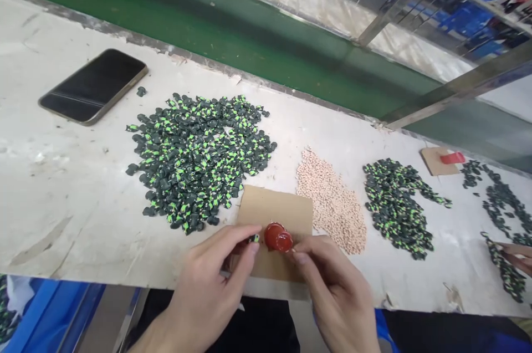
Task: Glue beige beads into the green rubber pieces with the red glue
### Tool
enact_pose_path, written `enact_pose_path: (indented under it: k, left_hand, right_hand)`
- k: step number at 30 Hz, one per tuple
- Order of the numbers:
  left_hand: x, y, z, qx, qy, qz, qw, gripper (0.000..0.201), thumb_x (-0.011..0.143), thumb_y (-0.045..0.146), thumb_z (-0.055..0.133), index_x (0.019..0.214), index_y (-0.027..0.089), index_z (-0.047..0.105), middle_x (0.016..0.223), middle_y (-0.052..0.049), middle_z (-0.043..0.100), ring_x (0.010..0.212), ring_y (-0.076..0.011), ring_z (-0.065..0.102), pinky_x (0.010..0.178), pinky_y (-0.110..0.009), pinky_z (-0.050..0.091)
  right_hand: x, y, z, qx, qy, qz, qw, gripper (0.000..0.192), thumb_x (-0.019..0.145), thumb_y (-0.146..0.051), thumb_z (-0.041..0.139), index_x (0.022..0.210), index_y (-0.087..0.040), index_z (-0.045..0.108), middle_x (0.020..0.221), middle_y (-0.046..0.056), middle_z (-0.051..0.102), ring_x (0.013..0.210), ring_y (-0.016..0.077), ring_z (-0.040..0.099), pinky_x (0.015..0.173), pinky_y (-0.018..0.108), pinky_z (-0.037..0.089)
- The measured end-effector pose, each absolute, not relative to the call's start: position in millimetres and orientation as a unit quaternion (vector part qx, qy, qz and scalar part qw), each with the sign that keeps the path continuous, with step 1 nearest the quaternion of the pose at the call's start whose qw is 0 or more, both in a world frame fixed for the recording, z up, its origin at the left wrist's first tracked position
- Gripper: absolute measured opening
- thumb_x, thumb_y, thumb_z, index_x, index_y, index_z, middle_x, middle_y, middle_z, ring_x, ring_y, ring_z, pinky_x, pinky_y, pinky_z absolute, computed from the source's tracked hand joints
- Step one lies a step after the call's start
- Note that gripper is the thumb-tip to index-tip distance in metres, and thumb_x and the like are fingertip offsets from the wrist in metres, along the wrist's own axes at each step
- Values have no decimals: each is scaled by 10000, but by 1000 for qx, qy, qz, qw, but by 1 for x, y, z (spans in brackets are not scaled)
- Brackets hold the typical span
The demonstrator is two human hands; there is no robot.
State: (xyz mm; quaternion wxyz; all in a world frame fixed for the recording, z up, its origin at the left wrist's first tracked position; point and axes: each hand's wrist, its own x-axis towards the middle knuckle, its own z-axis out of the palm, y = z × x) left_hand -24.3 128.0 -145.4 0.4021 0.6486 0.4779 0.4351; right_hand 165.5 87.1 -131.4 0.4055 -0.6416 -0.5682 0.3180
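Observation:
Between the thumb and forefinger of my left hand is a small dark piece with a bright green mark. My right hand is closed in a pinch at the right side of a small red cup with glossy red contents. A tiny pale bit, like a bead, shows at its fingertips, partly hidden. The cup sits on a square of brown cardboard under both hands. Left of the cardboard spreads a large heap of dark-and-green pieces. A heap of pale pinkish beads lies to its right.
A phone lies at the left of the white table. Further right are another heap of dark-and-green pieces, a second cardboard with a red cap-like thing, and another person's hand. A green wall borders the table's back.

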Motion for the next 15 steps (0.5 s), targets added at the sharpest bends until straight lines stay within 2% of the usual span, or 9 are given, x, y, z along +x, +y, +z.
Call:
enact_pose_path:
  k: [10, 15]
  left_hand:
    - [-24, 128, -148, 644, 472, 433, 418, 207, 938, 73, 617, 1010, 240, 714, 881, 37, 788, 735, -97, 748, 680, -131, 567]
    - [-26, 128, -147, 638, 462, 443, 429, 260, 933, 60, 626, 1035, 257, 760, 982, 6, 784, 851, -108, 758, 796, -140, 587]
  right_hand:
    - [168, 90, -132, -645, -596, 301, 372, 156, 974, -158, 626, 919, -261, 729, 897, 38, 744, 817, 189, 697, 679, 260, 552]
    - [170, 88, -131, -650, -560, 323, 400, 133, 976, -196, 651, 904, -261, 743, 859, 35, 733, 805, 180, 697, 690, 253, 558]
